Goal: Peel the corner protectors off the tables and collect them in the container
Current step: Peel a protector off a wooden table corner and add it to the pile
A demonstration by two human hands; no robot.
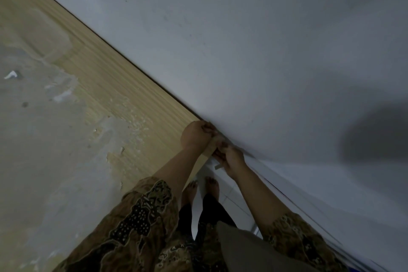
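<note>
Two hands: we have both at the near right corner of the table (92, 77), where its edge meets the wall (265, 51).
Corner protector: a pale strip (219, 167) pokes out below our right hand; we cannot tell whether it has fully left the corner.
Right hand: our right hand (231, 159) has its fingers curled, pinching the strip just beside the corner.
Left hand: our left hand (195, 136) is curled over the corner edge, fingertips gripping it, touching the right hand's fingers.
Table: light wood grain, with a worn grey patch and white flecks across its left part.
Sleeves: patterned brown sleeves (141, 216) cover both our forearms nearer us.
Feet: our bare feet (201, 187) stand on pale floor tiles (234, 199) below the corner.
Wall: plain grey, with a dark shadow at far right.
</note>
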